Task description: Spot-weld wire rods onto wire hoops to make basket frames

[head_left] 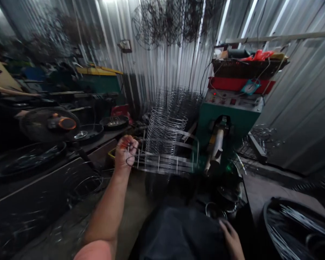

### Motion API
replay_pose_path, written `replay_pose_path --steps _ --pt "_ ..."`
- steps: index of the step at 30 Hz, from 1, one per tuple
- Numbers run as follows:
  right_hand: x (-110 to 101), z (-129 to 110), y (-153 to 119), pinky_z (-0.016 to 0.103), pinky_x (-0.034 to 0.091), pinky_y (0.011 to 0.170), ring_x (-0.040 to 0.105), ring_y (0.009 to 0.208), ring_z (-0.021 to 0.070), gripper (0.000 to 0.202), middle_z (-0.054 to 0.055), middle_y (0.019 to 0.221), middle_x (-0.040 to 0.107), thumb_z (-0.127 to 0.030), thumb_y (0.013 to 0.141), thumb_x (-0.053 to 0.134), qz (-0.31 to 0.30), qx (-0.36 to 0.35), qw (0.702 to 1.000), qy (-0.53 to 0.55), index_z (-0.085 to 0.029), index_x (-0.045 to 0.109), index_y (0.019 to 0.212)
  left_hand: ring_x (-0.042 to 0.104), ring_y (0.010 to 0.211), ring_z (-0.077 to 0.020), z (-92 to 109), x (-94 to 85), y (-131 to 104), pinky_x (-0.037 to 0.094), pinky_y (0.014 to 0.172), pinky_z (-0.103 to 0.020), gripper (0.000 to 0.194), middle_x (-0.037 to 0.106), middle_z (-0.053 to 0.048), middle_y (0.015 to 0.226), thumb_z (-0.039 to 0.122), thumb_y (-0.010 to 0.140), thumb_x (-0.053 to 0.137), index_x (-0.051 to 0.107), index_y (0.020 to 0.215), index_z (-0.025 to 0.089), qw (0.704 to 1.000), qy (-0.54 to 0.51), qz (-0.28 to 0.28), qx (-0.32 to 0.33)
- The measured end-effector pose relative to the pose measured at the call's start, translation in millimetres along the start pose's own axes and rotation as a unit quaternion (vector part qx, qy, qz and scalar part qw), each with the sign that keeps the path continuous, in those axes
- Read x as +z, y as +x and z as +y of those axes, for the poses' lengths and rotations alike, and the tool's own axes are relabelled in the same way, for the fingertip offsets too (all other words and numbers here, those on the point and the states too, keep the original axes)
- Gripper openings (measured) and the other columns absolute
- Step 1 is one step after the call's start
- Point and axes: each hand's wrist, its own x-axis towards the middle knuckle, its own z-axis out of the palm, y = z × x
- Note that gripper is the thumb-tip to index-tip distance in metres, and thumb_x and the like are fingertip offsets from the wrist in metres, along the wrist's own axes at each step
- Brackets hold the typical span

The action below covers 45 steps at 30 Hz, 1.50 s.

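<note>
My left hand (126, 148) is raised at the centre-left with its fingers curled round a dark wire piece with a loop, beside the left end of a wire rack (176, 163). Stacked wire rings (162, 133) stand in and behind that rack. Low at the right, my right hand (230, 236) rests near the dark cloth over my lap, its fingers extended and partly blurred. Close above its fingertips lies a round metal ring (216, 210).
A green machine (230, 115) with a metal arm stands right of centre. A fan (50, 124) is at the left, near black trays. A black tub (295, 231) of metal rods sits at the lower right. Another person's arm (14, 92) reaches in at far left.
</note>
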Motion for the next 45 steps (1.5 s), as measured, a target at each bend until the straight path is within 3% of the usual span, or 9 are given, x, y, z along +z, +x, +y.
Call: replay_pose_path --steps 4,9,16,19,26,29,32,37,45 --pt "0.9 -81.7 -7.4 0.036 0.041 0.094 0.051 0.111 0.0269 0.054 0.009 0.111 0.062 -0.06 0.069 0.056 -0.041 -0.093 0.992 0.07 -0.019 0.062 0.104 0.044 0.046 -0.0064 -59.7 -12.8 -73.5 0.037 0.049 -0.021 0.027 0.05 0.003 0.05 0.033 0.055 0.07 0.051 0.058 0.015 0.946 0.059 -0.098 -0.302" --pt "0.5 -137.1 -38.8 0.032 0.05 0.069 0.062 0.075 0.021 0.046 0.009 0.083 0.066 -0.055 0.074 0.057 -0.272 -0.064 0.946 0.167 -0.016 0.064 0.097 0.047 0.048 -0.0066 -119.2 2.8 -122.6 0.043 0.058 -0.024 0.025 0.05 0.004 0.055 0.031 0.055 0.072 0.054 0.064 0.015 0.896 0.02 -0.123 -0.427" --pt "3.0 -112.5 -52.0 0.021 0.04 0.045 0.052 0.046 0.0102 0.036 0.0 0.059 0.06 -0.046 0.079 0.056 -0.198 0.001 0.962 0.187 -0.015 0.062 0.097 0.056 0.073 -0.0103 -119.9 -1.2 -120.0 0.04 0.062 -0.02 0.05 0.061 -0.001 0.083 0.039 0.057 0.073 0.059 0.1 0.018 0.908 0.159 -0.104 -0.374" --pt "17.1 -104.8 -50.2 0.023 0.042 0.048 0.054 0.047 0.0113 0.04 0.0 0.059 0.061 -0.051 0.077 0.056 -0.143 -0.002 0.972 0.186 -0.016 0.062 0.095 0.056 0.081 -0.0131 -107.9 4.8 -147.2 0.041 0.067 -0.022 0.052 0.061 -0.004 0.09 0.046 0.059 0.07 0.059 0.102 0.018 0.91 0.206 -0.117 -0.34" --pt "50.6 -79.5 -58.6 0.029 0.047 0.059 0.058 0.057 0.0148 0.044 0.001 0.067 0.063 -0.056 0.077 0.051 -0.135 -0.035 0.972 0.19 -0.019 0.062 0.099 0.059 0.089 -0.0209 -113.5 40.6 -218.1 0.048 0.07 -0.031 0.062 0.061 -0.006 0.094 0.042 0.053 0.076 0.054 0.105 0.018 0.839 0.18 -0.203 -0.472" --pt "8.3 -65.0 -53.6 0.034 0.045 0.081 0.06 0.085 0.0198 0.036 0.004 0.088 0.066 -0.045 0.074 0.06 -0.082 -0.085 0.99 0.077 -0.02 0.064 0.099 0.059 0.078 -0.0186 -123.6 44.6 -224.0 0.048 0.059 -0.028 0.061 0.06 -0.003 0.084 0.041 0.047 0.078 0.055 0.099 0.017 0.834 0.205 -0.188 -0.477" --pt "-73.3 -53.4 -32.3 0.036 0.042 0.088 0.057 0.096 0.0217 0.035 0.006 0.103 0.064 -0.041 0.074 0.058 0.11 -0.051 0.992 0.039 -0.018 0.063 0.1 0.058 0.07 -0.0157 -131.4 43.1 -223.8 0.044 0.052 -0.023 0.059 0.061 -0.001 0.077 0.04 0.042 0.08 0.057 0.091 0.017 0.83 0.226 -0.169 -0.48" --pt "-200.4 -39.5 23.7 0.029 0.039 0.093 0.048 0.114 0.0208 0.055 0.015 0.126 0.05 -0.036 0.081 0.047 0.375 0.103 0.916 -0.095 -0.008 0.039 0.128 0.057 0.061 -0.0135 -131.2 54.7 -226.4 0.043 0.05 -0.022 0.055 0.062 0.001 0.074 0.035 0.038 0.08 0.058 0.086 0.02 0.817 0.234 -0.147 -0.505" --pt "-227.0 -3.9 88.6 0.032 0.04 0.091 0.051 0.112 0.0273 0.076 0.025 0.118 0.053 -0.03 0.071 0.064 0.358 0.254 0.886 -0.148 0.003 0.029 0.131 0.057 0.063 -0.0129 -128.6 65.5 -229.3 0.043 0.049 -0.02 0.048 0.063 0.003 0.072 0.024 0.036 0.075 0.061 0.082 0.022 0.796 0.273 -0.151 -0.519"
